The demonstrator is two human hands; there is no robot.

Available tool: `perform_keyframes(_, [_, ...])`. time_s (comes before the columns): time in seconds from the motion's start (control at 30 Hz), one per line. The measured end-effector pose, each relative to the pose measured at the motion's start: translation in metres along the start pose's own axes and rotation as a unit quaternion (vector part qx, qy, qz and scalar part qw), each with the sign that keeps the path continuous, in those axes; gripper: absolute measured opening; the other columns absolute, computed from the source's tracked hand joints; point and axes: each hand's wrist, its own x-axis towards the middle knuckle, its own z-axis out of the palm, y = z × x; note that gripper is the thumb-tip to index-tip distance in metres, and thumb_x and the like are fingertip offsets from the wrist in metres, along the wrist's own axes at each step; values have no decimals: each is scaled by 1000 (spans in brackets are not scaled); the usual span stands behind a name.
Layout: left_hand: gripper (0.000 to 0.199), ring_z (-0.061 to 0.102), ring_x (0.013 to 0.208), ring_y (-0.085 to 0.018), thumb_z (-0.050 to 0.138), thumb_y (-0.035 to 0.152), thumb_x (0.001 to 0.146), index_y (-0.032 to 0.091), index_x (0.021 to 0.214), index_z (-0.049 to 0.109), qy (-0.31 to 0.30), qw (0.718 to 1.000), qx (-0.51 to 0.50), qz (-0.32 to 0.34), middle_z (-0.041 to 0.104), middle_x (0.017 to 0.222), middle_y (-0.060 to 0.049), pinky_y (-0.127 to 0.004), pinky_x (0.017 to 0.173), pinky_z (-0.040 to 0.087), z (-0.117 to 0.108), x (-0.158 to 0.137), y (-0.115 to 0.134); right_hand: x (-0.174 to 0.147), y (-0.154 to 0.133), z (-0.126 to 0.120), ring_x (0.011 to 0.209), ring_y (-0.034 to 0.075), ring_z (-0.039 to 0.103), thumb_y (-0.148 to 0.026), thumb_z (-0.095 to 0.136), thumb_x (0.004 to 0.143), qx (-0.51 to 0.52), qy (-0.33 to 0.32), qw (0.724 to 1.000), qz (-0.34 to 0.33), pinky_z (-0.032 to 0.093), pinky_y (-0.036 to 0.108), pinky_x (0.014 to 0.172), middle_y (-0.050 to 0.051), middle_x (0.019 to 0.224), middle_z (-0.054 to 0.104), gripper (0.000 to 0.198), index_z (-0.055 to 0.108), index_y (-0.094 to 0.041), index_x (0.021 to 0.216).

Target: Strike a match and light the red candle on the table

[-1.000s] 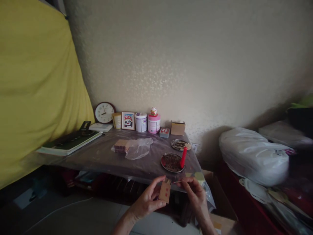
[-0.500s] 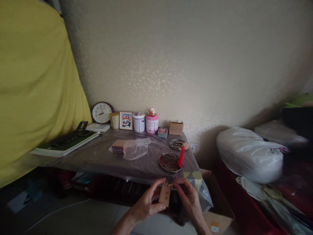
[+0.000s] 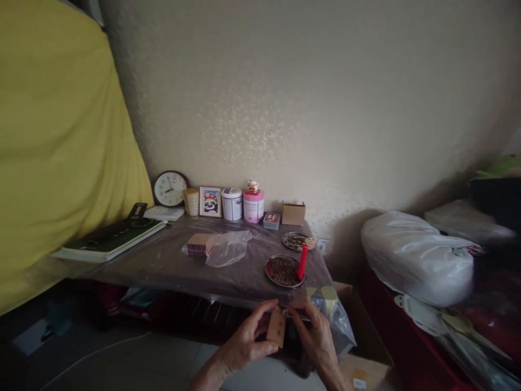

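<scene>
My left hand (image 3: 247,339) pinches a small tan matchbox (image 3: 277,328) with red print, held upright just below the table's front edge. My right hand (image 3: 312,334) is closed right beside the box's top, fingertips touching it; a thin stick between those fingers is too small to make out. Just beyond the hands, on the table (image 3: 171,259), a red candle (image 3: 302,262) stands upright at the edge of a round dish (image 3: 283,270) of dark bits.
A second dish (image 3: 296,240), a plastic bag with a stack of boxes (image 3: 220,245), tins, a framed picture, a clock (image 3: 170,188) and a cardboard box (image 3: 293,212) line the table. A white bag (image 3: 417,258) lies at right; yellow cloth (image 3: 52,146) hangs at left.
My right hand has come in from a little to the right of the matchbox to its top. Both hands sank slightly in view.
</scene>
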Motion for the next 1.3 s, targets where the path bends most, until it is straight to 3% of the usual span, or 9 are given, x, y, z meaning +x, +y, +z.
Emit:
perform_keyframes(0.37, [67,50,117,-27,69,11,64,25,125,44,0,999,-46,21,59,122,-8,-41,96,36,-1,5,-10,0,9,6,80,18,63,-38,62,78,125,-50,989,59,49,24,74,3,82,67,17,65,-21,82])
perform_keyframes(0.57, [66,56,106,-25,73,17,63,23,123,46,37,997,-60,27,64,108,-7,-39,90,39,-6,9,-16,4,10,2,76,18,63,-41,71,68,238,64,963,107,51,24,71,2,79,67,25,64,-20,80])
perform_keyframes(0.67, [63,56,103,-24,76,22,61,21,119,50,75,995,-68,25,64,106,-8,-37,88,39,-7,10,-12,4,12,0,77,19,65,-42,72,66,258,80,955,121,52,25,72,3,81,69,29,63,-20,83])
perform_keyframes(0.9, [51,56,100,-23,76,30,62,20,108,55,134,985,-100,46,66,100,-7,-35,86,39,-6,11,-2,-3,-8,5,99,22,63,-43,65,74,154,-23,983,100,49,26,87,5,102,68,30,64,-23,95])
perform_keyframes(1.07, [45,57,99,-21,74,29,65,20,106,55,152,982,-100,57,66,100,-6,-33,86,38,-4,9,3,-6,-26,8,111,24,57,-40,62,77,107,-93,989,45,43,32,98,6,114,64,36,61,-23,109])
perform_keyframes(1.3, [44,59,87,-19,74,31,65,20,104,54,139,985,-97,45,66,95,-6,-30,75,41,-4,11,1,-5,-23,14,107,24,59,-40,62,77,81,-90,992,27,45,32,96,6,111,65,35,61,-23,106])
